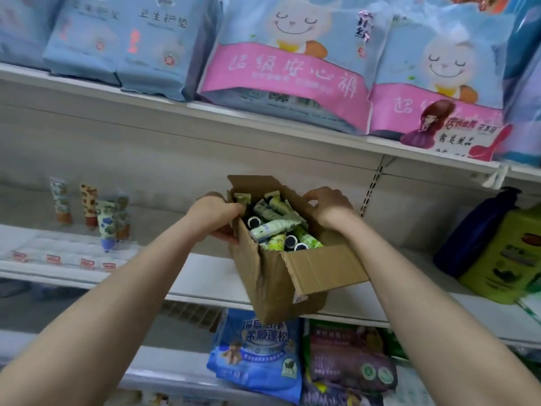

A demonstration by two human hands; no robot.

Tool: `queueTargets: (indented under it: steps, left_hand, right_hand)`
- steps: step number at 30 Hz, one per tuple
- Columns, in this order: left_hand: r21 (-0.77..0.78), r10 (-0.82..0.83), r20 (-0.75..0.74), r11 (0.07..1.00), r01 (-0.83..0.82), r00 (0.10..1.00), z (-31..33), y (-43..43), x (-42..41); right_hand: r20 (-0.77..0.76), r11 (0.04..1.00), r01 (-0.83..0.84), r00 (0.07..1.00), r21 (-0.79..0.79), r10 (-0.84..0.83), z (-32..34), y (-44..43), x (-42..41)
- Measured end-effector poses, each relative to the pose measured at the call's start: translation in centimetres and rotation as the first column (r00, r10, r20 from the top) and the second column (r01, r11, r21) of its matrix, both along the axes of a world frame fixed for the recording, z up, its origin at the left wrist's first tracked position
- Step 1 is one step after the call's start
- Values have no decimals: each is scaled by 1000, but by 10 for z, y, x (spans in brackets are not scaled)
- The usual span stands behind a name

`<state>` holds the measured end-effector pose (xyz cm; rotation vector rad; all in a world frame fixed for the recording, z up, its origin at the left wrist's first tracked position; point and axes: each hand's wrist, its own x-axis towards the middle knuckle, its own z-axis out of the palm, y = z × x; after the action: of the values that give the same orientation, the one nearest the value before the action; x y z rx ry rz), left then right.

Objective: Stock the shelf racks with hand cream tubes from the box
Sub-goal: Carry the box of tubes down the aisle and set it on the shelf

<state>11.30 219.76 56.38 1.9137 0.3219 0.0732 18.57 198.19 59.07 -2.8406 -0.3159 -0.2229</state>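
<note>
Midway through a restocking job, a person's left hand (215,213) gripped the left wall of an open cardboard box (281,276), fingers curled over the rim and thumb pressed against the outside. The right hand (328,208) clutched the box's far right flap, fingers bunched together over its edge. Inside the box lay a loose jumble of green-patterned hand cream tubes (276,227), black caps pointing every way, none yet lifted out. The box sat tilted, its base hanging past the front lip of the white shelf (205,276); whether it rested there or was carried by the hands alone could not be told. Below the box, bagged goods (257,356) filled the lower tier. Well to the left of the box, a few standing tubes (96,212) stood cap-down in a clear rack, and to its right stood a dark blue bottle (474,232) beside a green jug (503,259). Above the box, pastel packs (287,68) lined the upper tier. The likely hazard: a loosened grip or further tilt could tip the overhanging box and spill tubes to the floor.
</note>
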Motion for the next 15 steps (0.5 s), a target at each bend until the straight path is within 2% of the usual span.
queueTargets:
  steps: [2, 4, 5, 7, 8, 9, 10, 12, 15]
  left_hand:
    - [21, -5, -6, 1000, 5, 1000, -3, 2, 5]
    - [142, -34, -21, 989, 37, 999, -7, 4, 8]
    - [275, -43, -24, 960, 48, 999, -9, 5, 8]
    - [552, -18, 22, 834, 3, 1000, -11, 5, 8]
    - [639, -10, 56, 769, -28, 998, -14, 5, 9]
    - [669, -13, 76, 742, -41, 997, -17, 4, 10]
    - [658, -19, 67, 753, -30, 998, -19, 3, 13]
    - [540, -59, 38, 841, 29, 998, -25, 1, 19]
    - [397, -134, 178, 916, 53, 975, -30, 1, 32]
  right_hand:
    - [-23, 999, -13, 1000, -45, 12, 2, 2, 6]
    - [-56, 995, -29, 998, -94, 24, 10, 4, 2]
    - [-71, 992, -41, 997, -117, 32, 15, 4, -6]
    - [-59, 986, -71, 996, -154, 63, 27, 4, -26]
    - [-24, 987, -81, 997, -142, 78, 30, 5, -38]
    - [26, 991, -88, 995, -104, 91, 31, 7, -52]
    - [90, 994, -98, 991, -41, 101, 30, 9, -65]
    - [243, 988, -125, 965, 93, 100, 20, 18, -94]
    - [352, 965, -192, 928, 177, 121, -1, 43, -139]
